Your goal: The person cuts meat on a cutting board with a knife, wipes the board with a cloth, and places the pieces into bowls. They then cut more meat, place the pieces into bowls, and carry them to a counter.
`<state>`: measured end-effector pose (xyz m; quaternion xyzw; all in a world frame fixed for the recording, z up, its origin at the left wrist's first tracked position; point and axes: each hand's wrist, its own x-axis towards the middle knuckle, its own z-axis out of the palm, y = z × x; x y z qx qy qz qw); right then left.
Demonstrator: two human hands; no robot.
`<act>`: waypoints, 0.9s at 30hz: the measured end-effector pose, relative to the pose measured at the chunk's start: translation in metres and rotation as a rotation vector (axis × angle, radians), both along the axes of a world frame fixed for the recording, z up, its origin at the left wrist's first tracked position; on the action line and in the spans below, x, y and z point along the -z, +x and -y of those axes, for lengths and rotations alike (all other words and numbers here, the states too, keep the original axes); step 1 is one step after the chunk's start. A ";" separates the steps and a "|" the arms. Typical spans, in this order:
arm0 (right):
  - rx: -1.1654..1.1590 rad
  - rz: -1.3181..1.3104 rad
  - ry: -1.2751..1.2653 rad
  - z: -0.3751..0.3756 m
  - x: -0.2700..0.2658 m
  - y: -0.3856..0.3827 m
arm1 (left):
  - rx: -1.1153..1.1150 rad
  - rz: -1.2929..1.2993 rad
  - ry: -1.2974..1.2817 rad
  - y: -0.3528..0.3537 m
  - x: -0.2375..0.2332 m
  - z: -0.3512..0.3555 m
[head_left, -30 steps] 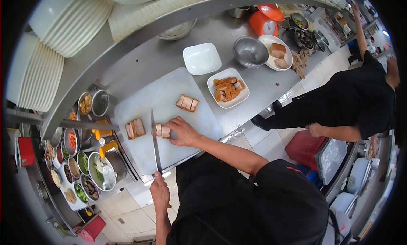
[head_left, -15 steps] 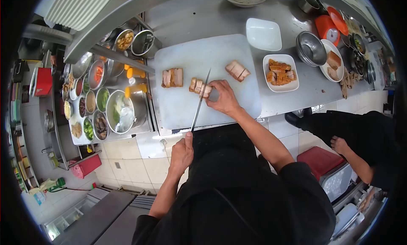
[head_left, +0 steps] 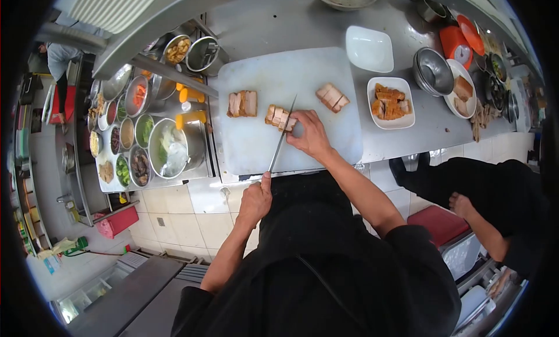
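My left hand (head_left: 255,200) is wrapped round the handle of a long knife (head_left: 280,138), low at the front edge of the white cutting board (head_left: 279,69). The blade lies across a strip of roast pork belly (head_left: 278,117) that is cut into slices. With bent fingers, my right hand (head_left: 311,133) grips the strip's right end, close beside the blade. Two more sliced pieces of pork belly rest on the board, one piece (head_left: 242,104) at the left and another piece (head_left: 332,97) at the right.
Right of the board stand a white dish (head_left: 389,121) of browned meat, a white bowl (head_left: 369,49) and stacked metal bowls (head_left: 432,72). Tubs of ingredients and a large metal pot (head_left: 169,147) are at the left. Another person's hand (head_left: 462,205) shows at the lower right.
My left hand and the knife have shifted slightly up. The right hand keeps its hold on the pork belly. Another person has come into view at the upper left.
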<state>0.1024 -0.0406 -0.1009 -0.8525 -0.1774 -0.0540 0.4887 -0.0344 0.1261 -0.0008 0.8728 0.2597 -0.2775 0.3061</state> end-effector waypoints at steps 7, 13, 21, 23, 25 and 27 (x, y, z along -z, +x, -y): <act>0.111 0.130 -0.129 -0.016 -0.026 0.006 | -0.158 0.070 -0.131 -0.032 -0.013 -0.020; -0.312 0.267 -0.375 -0.039 -0.016 0.038 | -0.418 0.106 -0.171 -0.050 -0.021 -0.049; -0.280 0.312 -0.428 -0.012 -0.047 0.038 | -0.621 0.095 -0.227 -0.084 -0.025 -0.071; -0.324 0.383 -0.412 -0.056 -0.056 0.062 | -0.609 0.109 -0.250 -0.083 -0.021 -0.072; -0.364 0.454 -0.392 -0.071 -0.054 0.080 | -0.592 0.124 -0.270 -0.083 -0.019 -0.073; -0.412 0.403 -0.480 -0.071 -0.047 0.090 | -0.517 0.134 -0.181 -0.083 -0.017 -0.075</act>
